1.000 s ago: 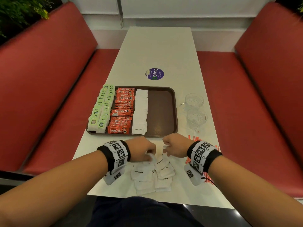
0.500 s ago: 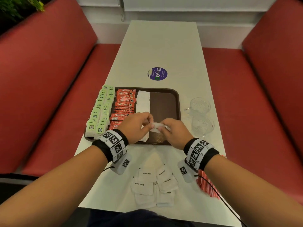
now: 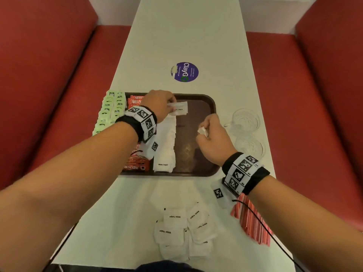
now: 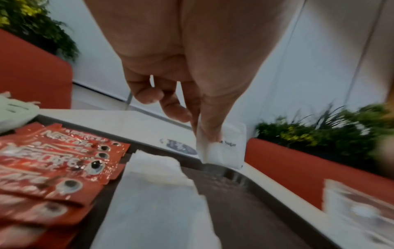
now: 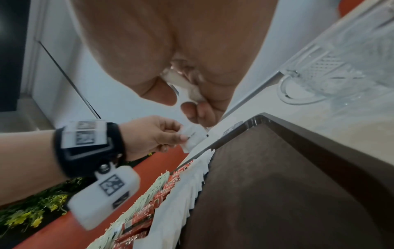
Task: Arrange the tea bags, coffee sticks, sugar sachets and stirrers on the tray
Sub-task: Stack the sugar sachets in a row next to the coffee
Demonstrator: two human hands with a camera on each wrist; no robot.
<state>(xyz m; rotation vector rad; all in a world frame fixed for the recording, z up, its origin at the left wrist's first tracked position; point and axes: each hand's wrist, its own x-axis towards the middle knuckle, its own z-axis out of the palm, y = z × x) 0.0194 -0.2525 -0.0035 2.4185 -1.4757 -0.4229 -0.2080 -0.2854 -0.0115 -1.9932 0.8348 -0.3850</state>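
A brown tray (image 3: 208,107) holds a column of green tea bags (image 3: 107,112), red coffee sticks (image 3: 134,100) and a row of white sugar sachets (image 3: 166,142). My left hand (image 3: 160,106) pinches a white sugar sachet (image 3: 179,108) over the far end of that row; the same sachet (image 4: 224,148) hangs from thumb and finger. My right hand (image 3: 211,132) hovers over the bare right part of the tray, curled round more white sachets (image 3: 202,131), also seen as white paper (image 5: 192,89) in its fist. Loose sugar sachets (image 3: 182,230) lie near the table's front edge. Red stirrers (image 3: 253,224) lie at front right.
Two clear glass cups (image 3: 246,119) stand right of the tray, close to my right hand. A purple round sticker (image 3: 184,71) marks the white table (image 3: 188,36) beyond the tray. Red bench seats (image 3: 49,75) flank the table on both sides.
Both hands rose from the loose sachet pile at the table's front to over the tray. The left hand has carried one sachet to the far end of the sugar row.
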